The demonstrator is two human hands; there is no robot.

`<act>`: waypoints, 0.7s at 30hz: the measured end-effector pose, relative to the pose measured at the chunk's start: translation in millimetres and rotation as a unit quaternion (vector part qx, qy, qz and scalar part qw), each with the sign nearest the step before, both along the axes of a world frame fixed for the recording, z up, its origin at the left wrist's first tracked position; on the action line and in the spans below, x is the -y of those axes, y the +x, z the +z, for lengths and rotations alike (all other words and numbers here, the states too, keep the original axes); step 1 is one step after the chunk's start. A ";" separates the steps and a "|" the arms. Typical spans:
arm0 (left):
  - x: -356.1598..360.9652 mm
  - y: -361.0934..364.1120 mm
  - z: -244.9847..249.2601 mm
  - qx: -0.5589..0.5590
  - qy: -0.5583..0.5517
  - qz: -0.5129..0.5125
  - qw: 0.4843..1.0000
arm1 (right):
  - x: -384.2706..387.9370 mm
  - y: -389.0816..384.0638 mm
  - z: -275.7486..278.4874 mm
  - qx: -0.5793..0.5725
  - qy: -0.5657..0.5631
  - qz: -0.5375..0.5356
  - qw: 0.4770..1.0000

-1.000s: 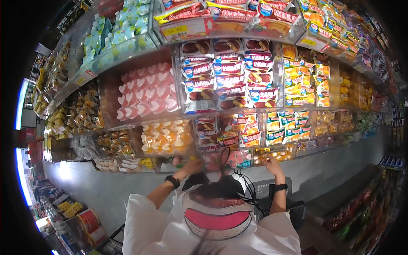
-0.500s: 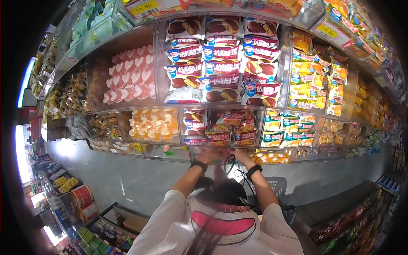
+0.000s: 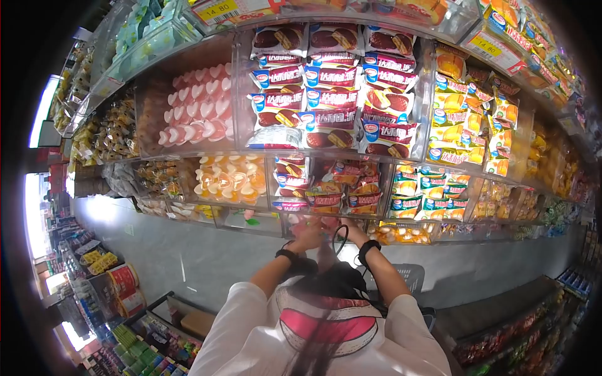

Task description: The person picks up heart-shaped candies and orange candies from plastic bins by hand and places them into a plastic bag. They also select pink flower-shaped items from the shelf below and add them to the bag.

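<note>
My left hand [image 3: 308, 234] is low at the centre, at the front of the lowest shelf bin, beside something pink [image 3: 328, 224] too small to make out. Its fingers are blurred and partly hidden. To its right, my right hand [image 3: 353, 231] reaches under the edge of the shelf above, fingers hidden. Black bands circle both wrists, and a dark cable [image 3: 342, 241] loops between the hands. Just above them are red-wrapped snack packs [image 3: 325, 198]. A bin of orange and white sweets [image 3: 401, 233] lies right of my right hand.
Clear bins hold heart-shaped pink sweets [image 3: 200, 103], maroon cake packs [image 3: 332, 75] and yellow packs [image 3: 454, 119]. A grey basket [image 3: 407, 276] is on the floor [image 3: 213, 257] behind my right arm. Low display racks [image 3: 501, 319] stand at the lower right.
The view has shifted slightly, so the shelves appear a little further right. My left hand shows more and sits slightly lower and away from the shelf edge; my right hand has barely moved.
</note>
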State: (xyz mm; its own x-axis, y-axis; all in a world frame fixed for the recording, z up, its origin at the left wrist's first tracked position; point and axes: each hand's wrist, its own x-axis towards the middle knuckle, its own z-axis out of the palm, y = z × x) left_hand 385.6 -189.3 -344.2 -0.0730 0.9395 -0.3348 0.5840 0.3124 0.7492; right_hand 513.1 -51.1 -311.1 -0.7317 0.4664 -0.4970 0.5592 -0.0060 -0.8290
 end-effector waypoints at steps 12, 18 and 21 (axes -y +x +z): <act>-9.3 -21.2 96.3 0.037 -0.002 -0.019 0.999 | 5.9 -14.3 31.0 0.060 0.104 0.200 0.972; -16.4 -83.1 172.5 0.195 -0.015 -0.076 0.978 | 1.7 -22.8 185.5 -0.106 0.096 0.127 0.982; -14.5 -104.0 230.3 0.188 0.005 -0.067 0.980 | 2.6 -40.6 264.5 -0.141 0.060 0.140 0.978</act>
State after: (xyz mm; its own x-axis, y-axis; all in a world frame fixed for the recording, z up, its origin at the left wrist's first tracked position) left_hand 281.6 -174.8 -113.8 0.1777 0.9356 -0.3050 0.3013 0.2433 0.9220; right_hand 472.4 -53.7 -46.6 -0.9396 0.2703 -0.2100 0.2730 0.2219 -0.9361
